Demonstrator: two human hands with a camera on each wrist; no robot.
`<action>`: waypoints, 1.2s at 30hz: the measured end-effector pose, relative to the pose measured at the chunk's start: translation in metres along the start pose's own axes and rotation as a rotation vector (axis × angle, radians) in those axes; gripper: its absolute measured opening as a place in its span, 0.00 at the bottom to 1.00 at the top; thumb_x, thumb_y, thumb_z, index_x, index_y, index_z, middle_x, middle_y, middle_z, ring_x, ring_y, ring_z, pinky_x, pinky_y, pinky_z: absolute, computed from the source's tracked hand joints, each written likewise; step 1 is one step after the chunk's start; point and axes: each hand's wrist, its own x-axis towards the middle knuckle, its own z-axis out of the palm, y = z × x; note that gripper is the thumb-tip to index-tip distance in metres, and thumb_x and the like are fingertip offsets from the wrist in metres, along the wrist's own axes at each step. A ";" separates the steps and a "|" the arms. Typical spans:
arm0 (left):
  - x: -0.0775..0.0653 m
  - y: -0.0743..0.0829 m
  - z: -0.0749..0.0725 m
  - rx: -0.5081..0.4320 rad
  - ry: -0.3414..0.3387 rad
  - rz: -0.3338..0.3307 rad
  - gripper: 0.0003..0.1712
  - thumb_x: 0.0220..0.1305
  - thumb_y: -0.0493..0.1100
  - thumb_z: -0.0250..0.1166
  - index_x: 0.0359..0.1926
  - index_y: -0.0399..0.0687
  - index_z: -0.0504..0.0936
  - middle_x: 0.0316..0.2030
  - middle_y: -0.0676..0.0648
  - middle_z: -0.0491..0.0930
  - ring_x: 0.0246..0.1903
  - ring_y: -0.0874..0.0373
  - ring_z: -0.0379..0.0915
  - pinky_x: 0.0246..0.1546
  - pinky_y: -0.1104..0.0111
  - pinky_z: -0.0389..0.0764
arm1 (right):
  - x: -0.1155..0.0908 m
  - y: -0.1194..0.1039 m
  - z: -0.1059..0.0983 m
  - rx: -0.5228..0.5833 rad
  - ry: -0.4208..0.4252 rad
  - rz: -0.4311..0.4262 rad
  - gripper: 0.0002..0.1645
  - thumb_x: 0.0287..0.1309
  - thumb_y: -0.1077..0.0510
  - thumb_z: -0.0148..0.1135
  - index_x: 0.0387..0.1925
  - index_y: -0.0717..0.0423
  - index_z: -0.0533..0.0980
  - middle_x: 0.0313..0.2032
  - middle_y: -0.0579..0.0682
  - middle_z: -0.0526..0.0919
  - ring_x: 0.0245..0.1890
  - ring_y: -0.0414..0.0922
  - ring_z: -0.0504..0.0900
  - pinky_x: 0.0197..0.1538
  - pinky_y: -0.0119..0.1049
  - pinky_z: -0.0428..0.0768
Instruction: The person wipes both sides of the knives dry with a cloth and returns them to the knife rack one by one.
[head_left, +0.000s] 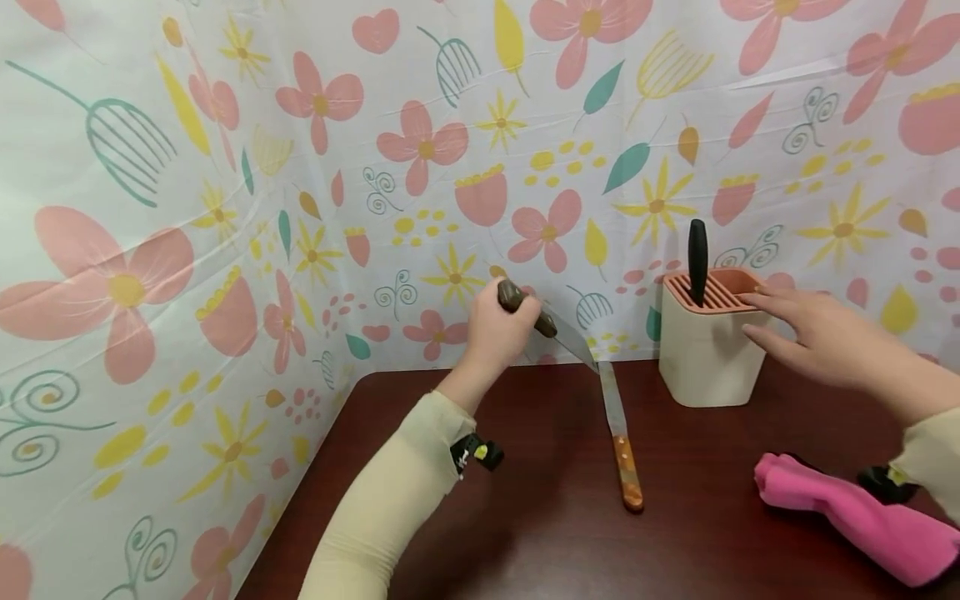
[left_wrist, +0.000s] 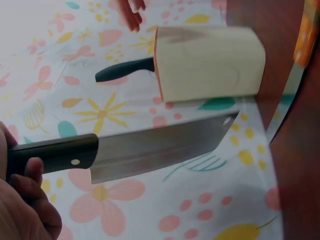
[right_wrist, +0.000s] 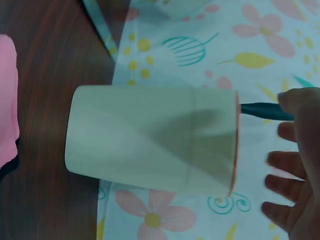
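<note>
My left hand (head_left: pixel 498 329) grips the dark handle of a cleaver (left_wrist: pixel 160 145), which is held up off the table. Its wide blade slants down to the right in the head view, the tip near the far table edge. A cream knife block (head_left: pixel 708 358) with an orange slotted top stands upright at the back right. One knife with a black handle (head_left: pixel 698 258) sticks up from its slots. Beside the block's top, my right hand (head_left: pixel 832 337) hovers with its fingers extended, holding nothing. In the right wrist view its fingers (right_wrist: pixel 285 162) are apart from the block.
A long knife with a wooden handle (head_left: pixel 628 475) lies on the dark red table (head_left: pixel 555 500), its blade toward the back. Bright pink cloth (head_left: pixel 855 508) lies at the right front, under my right forearm. A flower-patterned curtain (head_left: pixel 420 208) hangs behind and to the left.
</note>
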 end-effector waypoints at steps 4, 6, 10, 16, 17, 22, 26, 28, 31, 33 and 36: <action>0.028 0.017 0.000 0.044 -0.034 0.007 0.08 0.61 0.49 0.55 0.29 0.52 0.69 0.19 0.50 0.71 0.16 0.53 0.64 0.16 0.67 0.63 | 0.011 0.003 0.010 -0.006 -0.003 -0.007 0.35 0.65 0.50 0.69 0.68 0.62 0.73 0.67 0.73 0.71 0.64 0.73 0.72 0.61 0.71 0.70; 0.042 0.029 0.002 0.047 -0.073 -0.009 0.11 0.64 0.52 0.53 0.30 0.52 0.67 0.17 0.49 0.74 0.15 0.52 0.68 0.15 0.65 0.61 | 0.014 0.006 0.017 -0.011 -0.002 -0.011 0.35 0.63 0.53 0.69 0.68 0.63 0.73 0.68 0.73 0.71 0.66 0.72 0.70 0.64 0.70 0.68; 0.071 0.049 0.008 0.069 -0.084 0.000 0.14 0.68 0.55 0.53 0.30 0.53 0.66 0.15 0.51 0.73 0.14 0.52 0.65 0.16 0.65 0.60 | 0.015 0.013 0.030 -0.021 0.031 -0.010 0.33 0.61 0.56 0.69 0.65 0.64 0.75 0.65 0.72 0.75 0.65 0.71 0.72 0.64 0.69 0.69; 0.106 0.075 0.025 0.126 -0.055 -0.023 0.14 0.67 0.54 0.53 0.29 0.54 0.63 0.18 0.51 0.63 0.17 0.55 0.59 0.19 0.67 0.64 | 0.011 0.020 0.048 -0.025 0.114 -0.003 0.33 0.57 0.60 0.69 0.64 0.64 0.76 0.63 0.71 0.77 0.65 0.69 0.73 0.63 0.68 0.71; 0.111 0.079 0.028 0.132 -0.056 -0.027 0.14 0.68 0.54 0.53 0.29 0.54 0.63 0.19 0.51 0.63 0.17 0.54 0.59 0.19 0.67 0.64 | 0.011 0.020 0.051 -0.023 0.130 0.001 0.32 0.57 0.60 0.68 0.64 0.64 0.76 0.63 0.71 0.77 0.65 0.69 0.73 0.63 0.68 0.71; 0.126 0.100 0.045 0.130 -0.066 -0.052 0.14 0.69 0.54 0.53 0.31 0.54 0.64 0.22 0.51 0.66 0.21 0.54 0.66 0.22 0.67 0.68 | 0.012 0.019 0.060 -0.016 0.185 0.038 0.30 0.59 0.59 0.65 0.63 0.65 0.77 0.63 0.71 0.77 0.66 0.68 0.73 0.65 0.67 0.70; 0.132 0.113 0.060 0.150 -0.077 -0.066 0.14 0.73 0.57 0.52 0.34 0.55 0.65 0.26 0.51 0.72 0.26 0.57 0.72 0.26 0.68 0.71 | 0.013 0.019 0.065 -0.010 0.229 0.034 0.29 0.58 0.61 0.64 0.62 0.66 0.77 0.62 0.70 0.78 0.65 0.67 0.73 0.66 0.65 0.69; 0.133 0.118 0.067 0.157 -0.088 -0.069 0.15 0.74 0.59 0.52 0.36 0.55 0.65 0.27 0.51 0.74 0.27 0.57 0.73 0.26 0.67 0.72 | 0.013 0.018 0.066 -0.007 0.246 0.032 0.29 0.59 0.61 0.63 0.62 0.66 0.77 0.61 0.70 0.79 0.65 0.67 0.73 0.67 0.65 0.69; 0.134 0.124 0.076 0.146 -0.105 -0.074 0.17 0.75 0.61 0.51 0.36 0.56 0.65 0.28 0.51 0.75 0.27 0.58 0.73 0.26 0.68 0.71 | 0.012 0.018 0.067 -0.003 0.260 0.038 0.28 0.59 0.62 0.63 0.62 0.65 0.77 0.61 0.69 0.80 0.65 0.67 0.73 0.68 0.64 0.69; 0.134 0.127 0.082 0.133 -0.114 -0.072 0.17 0.75 0.61 0.51 0.36 0.56 0.65 0.29 0.52 0.74 0.27 0.59 0.72 0.25 0.69 0.72 | 0.012 0.018 0.067 -0.003 0.262 0.045 0.28 0.60 0.61 0.63 0.62 0.65 0.77 0.61 0.69 0.80 0.66 0.67 0.73 0.68 0.64 0.69; 0.133 0.129 0.089 0.132 -0.114 -0.061 0.18 0.76 0.61 0.51 0.36 0.55 0.64 0.28 0.52 0.74 0.27 0.60 0.73 0.26 0.70 0.72 | 0.011 0.017 0.068 0.000 0.270 0.053 0.27 0.61 0.61 0.62 0.62 0.64 0.78 0.61 0.69 0.80 0.65 0.67 0.73 0.68 0.64 0.69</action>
